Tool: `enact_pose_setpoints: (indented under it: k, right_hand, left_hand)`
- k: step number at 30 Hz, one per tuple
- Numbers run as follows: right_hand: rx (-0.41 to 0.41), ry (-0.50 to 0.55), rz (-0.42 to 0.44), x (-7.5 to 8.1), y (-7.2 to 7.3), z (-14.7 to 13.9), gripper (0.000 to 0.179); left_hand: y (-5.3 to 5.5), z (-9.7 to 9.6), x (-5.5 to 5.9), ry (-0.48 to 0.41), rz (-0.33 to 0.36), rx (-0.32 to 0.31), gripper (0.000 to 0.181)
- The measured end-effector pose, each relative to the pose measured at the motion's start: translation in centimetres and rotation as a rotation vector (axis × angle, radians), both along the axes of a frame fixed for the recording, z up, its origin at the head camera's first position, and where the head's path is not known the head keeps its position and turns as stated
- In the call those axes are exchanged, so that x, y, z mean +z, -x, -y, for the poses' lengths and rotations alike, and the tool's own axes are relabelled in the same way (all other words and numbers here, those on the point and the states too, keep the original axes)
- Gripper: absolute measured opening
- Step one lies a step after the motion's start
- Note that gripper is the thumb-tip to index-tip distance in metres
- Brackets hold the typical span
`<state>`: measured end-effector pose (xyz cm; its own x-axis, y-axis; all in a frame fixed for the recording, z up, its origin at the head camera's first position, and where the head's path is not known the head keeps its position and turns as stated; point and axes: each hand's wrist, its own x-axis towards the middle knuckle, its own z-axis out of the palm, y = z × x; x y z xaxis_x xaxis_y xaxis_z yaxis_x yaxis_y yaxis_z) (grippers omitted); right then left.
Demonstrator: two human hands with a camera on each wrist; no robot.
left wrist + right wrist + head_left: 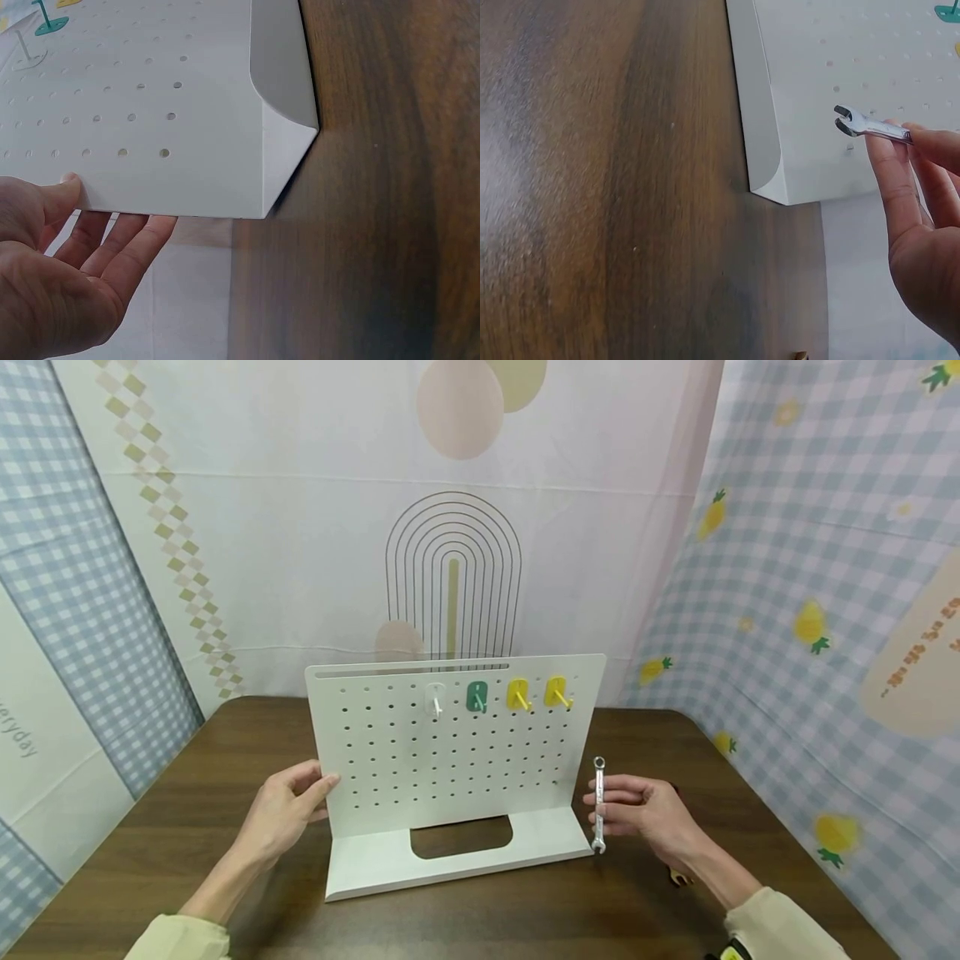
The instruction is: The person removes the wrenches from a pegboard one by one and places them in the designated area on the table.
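Observation:
A white pegboard stand (382, 856) stands on the wooden table, its perforated panel upright. My left hand (283, 810) pinches the panel's left edge, thumb on the front and fingers behind, as the left wrist view (75, 277) also shows. In my right hand (652, 814) a silver combination wrench (599, 806) is held upright between thumb and fingers, just off the board's right edge. Its open end (847, 120) points down. Along the panel's upper part sit a clear hook (435, 700), a green hook (477, 697) and two yellow hooks (518, 694), all bare.
Behind and under my right wrist lies another tool with an open-ended jaw (679, 878), mostly hidden by the arm. The brown wooden table (450, 927) reaches back to a patterned cloth (315, 543). A checked cloth (787, 543) hangs along the right side.

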<state>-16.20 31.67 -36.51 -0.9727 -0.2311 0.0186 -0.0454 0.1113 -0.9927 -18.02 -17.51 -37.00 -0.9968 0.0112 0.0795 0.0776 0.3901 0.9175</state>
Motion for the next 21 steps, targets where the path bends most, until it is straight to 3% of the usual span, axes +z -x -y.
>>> enact_pose_setpoints:
  k: [6,21]
  right_hand:
    - [0.014,0.002,-0.001,-0.2,-0.1,-0.6,0.028]
    - [0.037,-0.030,0.046,-0.4,-0.2,-2.0,0.030]
  left_hand:
    - [0.0,0.0,0.0,0.000,-0.001,0.001,0.020]
    - [0.1,0.0,0.0,0.000,0.005,0.005,0.019]
